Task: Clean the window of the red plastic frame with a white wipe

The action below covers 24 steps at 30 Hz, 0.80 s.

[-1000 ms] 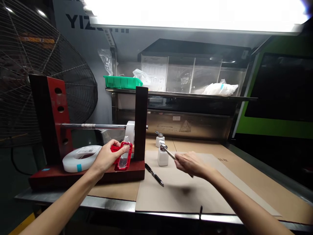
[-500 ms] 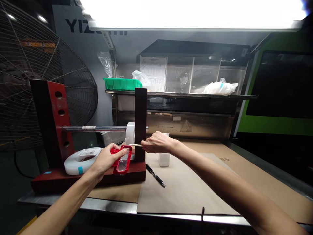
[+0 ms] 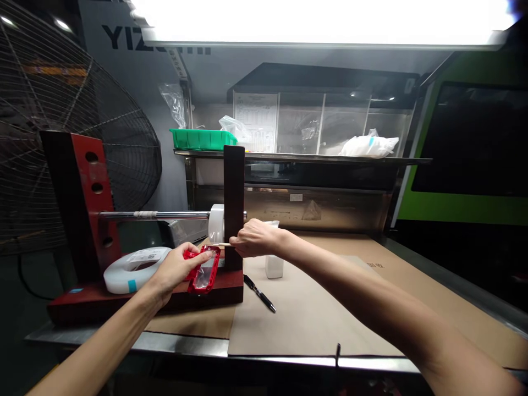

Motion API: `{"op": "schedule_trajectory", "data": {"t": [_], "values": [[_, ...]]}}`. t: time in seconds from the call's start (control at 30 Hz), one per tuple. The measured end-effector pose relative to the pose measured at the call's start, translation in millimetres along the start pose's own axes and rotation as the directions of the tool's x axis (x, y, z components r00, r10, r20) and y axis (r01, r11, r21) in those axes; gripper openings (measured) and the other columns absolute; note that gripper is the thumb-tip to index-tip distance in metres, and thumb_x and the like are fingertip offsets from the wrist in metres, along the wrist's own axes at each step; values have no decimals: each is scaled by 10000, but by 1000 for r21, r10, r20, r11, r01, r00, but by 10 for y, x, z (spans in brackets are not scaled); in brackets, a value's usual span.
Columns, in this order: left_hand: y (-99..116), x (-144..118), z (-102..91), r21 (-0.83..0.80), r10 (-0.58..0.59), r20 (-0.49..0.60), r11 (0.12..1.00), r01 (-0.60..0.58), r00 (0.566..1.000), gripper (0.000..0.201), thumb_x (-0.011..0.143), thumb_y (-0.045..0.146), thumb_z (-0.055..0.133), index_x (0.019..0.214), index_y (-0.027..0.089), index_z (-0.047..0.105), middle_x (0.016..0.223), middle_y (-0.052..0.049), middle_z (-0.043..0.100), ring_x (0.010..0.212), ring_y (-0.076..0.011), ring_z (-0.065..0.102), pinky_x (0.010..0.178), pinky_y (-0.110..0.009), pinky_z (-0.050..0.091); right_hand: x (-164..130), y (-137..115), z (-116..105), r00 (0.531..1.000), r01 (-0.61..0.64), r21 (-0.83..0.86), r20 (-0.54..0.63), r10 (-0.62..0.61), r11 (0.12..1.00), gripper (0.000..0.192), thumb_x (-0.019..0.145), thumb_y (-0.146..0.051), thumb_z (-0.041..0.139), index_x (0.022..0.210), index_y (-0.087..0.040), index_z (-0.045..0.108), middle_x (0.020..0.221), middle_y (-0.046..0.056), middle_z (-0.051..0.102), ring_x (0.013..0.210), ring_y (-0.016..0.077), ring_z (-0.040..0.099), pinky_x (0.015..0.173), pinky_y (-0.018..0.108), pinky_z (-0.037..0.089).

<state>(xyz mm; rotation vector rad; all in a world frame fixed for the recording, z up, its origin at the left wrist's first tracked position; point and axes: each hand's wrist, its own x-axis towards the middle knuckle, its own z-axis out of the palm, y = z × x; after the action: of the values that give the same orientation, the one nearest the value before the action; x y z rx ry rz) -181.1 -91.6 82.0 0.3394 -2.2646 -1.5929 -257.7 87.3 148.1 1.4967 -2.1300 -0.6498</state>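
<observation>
My left hand point(image 3: 181, 269) is closed on a red plastic frame point(image 3: 213, 278) with a clear film across its opening, the thumb pressing near its upper edge. My right hand point(image 3: 256, 238) pinches a thin pale stick point(image 3: 223, 244), whose tip points left at the top edge of the frame. Whether the tip touches the film I cannot tell. Just behind, a roll of clear film point(image 3: 216, 223) hangs on a metal rod point(image 3: 177, 215) between the posts of a dark red wooden stand point(image 3: 233, 192). A second, larger roll point(image 3: 117, 275) lies on the stand's base, left of my left hand.
A black pen point(image 3: 259, 294) lies on the cardboard-covered bench point(image 3: 313, 324). A small white container point(image 3: 274, 267) stands behind my right wrist. On the shelf above are a green tray point(image 3: 202, 140) and a white plastic bag point(image 3: 368, 146). A large fan point(image 3: 124, 132) is at the left.
The whole view has shifted slightly. The stick in my right hand has moved a little left over the frame's upper edge. Both hands keep their grip.
</observation>
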Motion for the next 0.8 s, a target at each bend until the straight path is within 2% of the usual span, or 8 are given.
{"op": "schedule_trajectory", "data": {"t": [0.17,0.33,0.43,0.57,0.63,0.7,0.73,0.8], "values": [[-105,-114,-107,-2,-36,56,999,36,998,585,543,615,742,767,178,424,647,2,579,578,-138,518,510,-224,403,-387,14,351,985,-26,21,169,22,999,213,802,-122,433,777,-98,643,715,133,663,675,267,651,496,284,344],[-186,-232,-178,-16,-31,57,999,32,998,573,598,642,700,746,182,391,607,40,479,550,-98,431,479,-179,329,-1158,-81,1000,954,-156,74,269,131,985,252,856,-177,394,852,-114,638,685,112,662,551,227,615,448,277,275],[-188,-288,-148,-40,-16,46,999,18,999,588,606,645,692,728,185,347,582,53,433,536,-84,379,466,-162,288,-1503,-133,1265,921,-276,102,313,232,956,241,880,-211,427,833,-111,642,688,119,665,572,227,619,477,283,289],[-177,-509,-94,-104,-29,31,994,32,999,593,603,620,712,722,185,326,580,53,440,533,-80,376,471,-156,286,-1734,-259,1142,879,-433,128,281,386,892,322,954,-321,367,975,-107,605,737,109,666,628,226,624,509,284,337],[-170,-784,-70,-156,-61,5,986,61,998,573,628,635,683,730,188,339,562,62,399,511,-74,352,465,-158,281,-1736,-470,943,888,-458,279,179,423,844,349,976,-312,289,1001,-145,594,729,70,657,635,196,615,541,275,374],[-165,-1202,-41,-262,-162,12,952,159,987,549,655,674,629,775,195,389,553,70,361,481,-69,318,447,-163,263,-1660,-838,781,903,-347,642,32,428,684,366,968,-346,301,938,-181,627,677,39,638,599,154,589,578,249,416],[-168,-1455,-20,-353,-242,46,904,243,969,556,654,694,612,808,194,420,565,68,370,477,-67,315,444,-164,257,-1601,-1076,735,911,-244,804,-2,413,542,371,956,-408,343,935,-197,648,672,31,636,585,136,577,585,228,436],[-199,-2002,41,-504,-348,85,794,341,934,594,628,716,616,852,184,476,636,44,448,531,-71,385,492,-168,310,-1471,-1625,700,955,-38,963,-44,294,268,407,894,-508,461,1127,-228,642,752,34,672,564,125,581,547,199,461]]}}
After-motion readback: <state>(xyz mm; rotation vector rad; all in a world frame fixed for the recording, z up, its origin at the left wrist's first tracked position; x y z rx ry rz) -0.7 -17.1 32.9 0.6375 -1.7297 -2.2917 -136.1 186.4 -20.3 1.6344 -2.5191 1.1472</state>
